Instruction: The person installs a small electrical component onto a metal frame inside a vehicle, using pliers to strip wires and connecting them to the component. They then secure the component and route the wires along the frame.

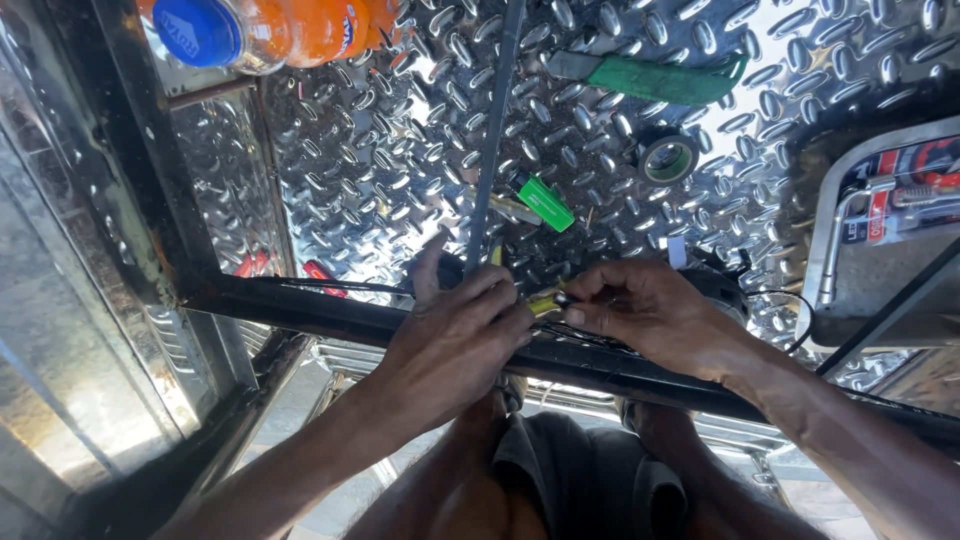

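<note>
Left hand (455,340) curled tight round a yellow-handled tool (540,301) over the black bar (300,312). Right hand (650,315) fingertips pinched narrow on thin black wires (590,338) at the tool tip. Embossed shiny checker plate (400,150) underneath; green lighter (545,203), tape roll (667,158) lying loose.

A diamond-pattern metal floor plate (400,150) is seen; on it are laid a green lighter (543,202), a tape roll (667,158), a green strap (650,78), an orange drink bottle (270,30); a metal tray (850,280) is set at the right edge.
</note>
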